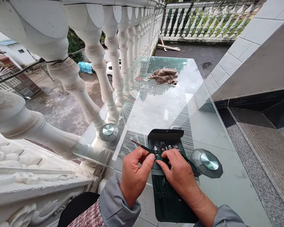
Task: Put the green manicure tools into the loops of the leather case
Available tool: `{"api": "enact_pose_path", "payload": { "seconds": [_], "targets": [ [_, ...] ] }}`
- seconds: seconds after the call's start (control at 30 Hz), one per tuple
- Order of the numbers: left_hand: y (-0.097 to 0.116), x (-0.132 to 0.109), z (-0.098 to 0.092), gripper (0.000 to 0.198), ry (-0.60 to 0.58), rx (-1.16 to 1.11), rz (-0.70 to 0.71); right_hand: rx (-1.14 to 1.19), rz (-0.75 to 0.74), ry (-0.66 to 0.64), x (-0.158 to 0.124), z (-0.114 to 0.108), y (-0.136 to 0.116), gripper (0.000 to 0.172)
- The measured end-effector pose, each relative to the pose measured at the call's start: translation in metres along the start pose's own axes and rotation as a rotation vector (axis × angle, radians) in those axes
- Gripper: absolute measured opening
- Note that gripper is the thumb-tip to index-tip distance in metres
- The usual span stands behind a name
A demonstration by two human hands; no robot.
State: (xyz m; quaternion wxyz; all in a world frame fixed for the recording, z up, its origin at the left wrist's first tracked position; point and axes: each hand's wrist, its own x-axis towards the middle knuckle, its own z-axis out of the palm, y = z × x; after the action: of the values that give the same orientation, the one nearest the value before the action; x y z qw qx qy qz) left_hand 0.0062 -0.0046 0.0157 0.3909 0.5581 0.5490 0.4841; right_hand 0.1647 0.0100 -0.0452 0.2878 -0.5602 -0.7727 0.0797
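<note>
My left hand point(135, 171) pinches a small pair of scissors point(145, 148) with dark ring handles, its thin blades pointing left. Close beside it, over the manicure case, my right hand point(180, 173) is closed at thumb and forefinger near the handle rings. What those fingertips grip, if anything, is hidden. The dark green manicure case point(166, 135) lies unfolded on the glass table under both hands. Nail clippers point(173, 147) sit in its upper part, partly covered by my right hand. Thin metal tools point(163, 186) are tucked into the lower panel.
The glass table point(203, 126) has round metal-capped supports point(207, 160) showing near its front corners. A crumpled brown cloth point(164, 76) rests towards the far end. A white balustrade point(94, 60) runs along the left, and a tiled wall point(241, 50) rises on the right.
</note>
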Motion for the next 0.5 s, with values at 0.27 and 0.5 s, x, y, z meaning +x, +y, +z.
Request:
{"api": "enact_pose_path", "payload": {
  "seconds": [0.27, 0.5],
  "targets": [
    [-0.001, 0.002, 0.000, 0.027, -0.052, -0.065, -0.088, 0.040, -0.054, 0.179, 0.002, -0.008, -0.003, 0.013],
    [-0.009, 0.005, 0.002, 0.026, -0.360, 0.048, -0.236, 0.072, -0.455, 0.246, -0.012, -0.022, -0.004, 0.049]
  ]
}}
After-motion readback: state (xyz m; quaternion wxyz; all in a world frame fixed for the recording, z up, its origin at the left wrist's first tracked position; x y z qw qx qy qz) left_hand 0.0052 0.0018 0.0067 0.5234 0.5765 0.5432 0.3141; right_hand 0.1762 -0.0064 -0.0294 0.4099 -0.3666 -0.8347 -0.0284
